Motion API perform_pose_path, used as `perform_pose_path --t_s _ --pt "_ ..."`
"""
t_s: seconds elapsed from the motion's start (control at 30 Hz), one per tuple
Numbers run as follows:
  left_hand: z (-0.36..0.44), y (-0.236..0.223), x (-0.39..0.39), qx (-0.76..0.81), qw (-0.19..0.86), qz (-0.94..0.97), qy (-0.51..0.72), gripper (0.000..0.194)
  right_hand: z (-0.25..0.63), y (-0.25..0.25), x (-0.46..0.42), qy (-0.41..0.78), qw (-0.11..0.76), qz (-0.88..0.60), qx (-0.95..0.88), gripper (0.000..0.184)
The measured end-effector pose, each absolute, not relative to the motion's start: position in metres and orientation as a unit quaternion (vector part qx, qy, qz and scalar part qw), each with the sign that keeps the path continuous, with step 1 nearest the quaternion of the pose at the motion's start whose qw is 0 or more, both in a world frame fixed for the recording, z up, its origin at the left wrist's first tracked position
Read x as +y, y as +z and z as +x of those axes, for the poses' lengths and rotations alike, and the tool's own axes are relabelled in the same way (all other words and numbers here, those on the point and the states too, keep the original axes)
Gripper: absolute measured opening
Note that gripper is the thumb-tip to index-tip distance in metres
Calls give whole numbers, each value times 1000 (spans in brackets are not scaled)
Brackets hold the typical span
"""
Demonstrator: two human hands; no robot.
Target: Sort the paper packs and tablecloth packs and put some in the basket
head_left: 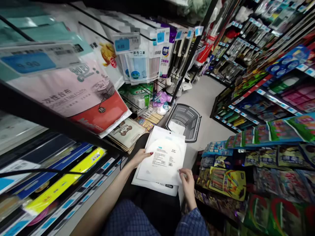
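Observation:
I hold a stack of flat white packets point(164, 157) in front of me in a shop aisle. My left hand point(140, 156) grips the stack's left edge, thumb on top. Fingers of my right hand point(188, 182) pinch the lower right corner of the top packet, which carries a printed label. A second white packet shows beneath it at the bottom edge. Blue checked sleeves cover both my forearms near the bottom of the view.
A grey shopping basket point(183, 122) sits on the floor ahead with a white packet inside. Hanging packets and price tags fill the shelf rack point(73, 98) on my left. Shelves of colourful goods point(265, 154) line the right side. The pale floor point(206, 98) runs on between them.

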State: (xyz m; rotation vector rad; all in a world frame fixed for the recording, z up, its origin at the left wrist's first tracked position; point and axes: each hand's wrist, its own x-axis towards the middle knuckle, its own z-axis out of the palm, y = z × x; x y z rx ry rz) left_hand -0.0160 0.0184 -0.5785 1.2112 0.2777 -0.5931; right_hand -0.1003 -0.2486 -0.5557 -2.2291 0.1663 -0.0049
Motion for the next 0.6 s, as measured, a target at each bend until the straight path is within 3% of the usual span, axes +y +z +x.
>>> perform_pose_path --t_s 0.1,0.23,0.37,0.47,0.6 --pt "-11 -586 14 134 768 567 -266 42 -71 -559 -247 -5 405 -888 217 29" --pt "-7 -594 14 148 765 578 -244 40 -53 -557 -240 17 343 -903 259 42" --pt "-2 -600 17 151 759 584 -246 41 -54 -557 -234 64 335 -901 268 38" --pt "0 -602 18 148 756 584 -256 43 -54 -564 -237 85 357 -886 282 39" --pt "0 -604 18 148 754 582 -267 43 -48 -576 -244 140 480 -811 302 41"
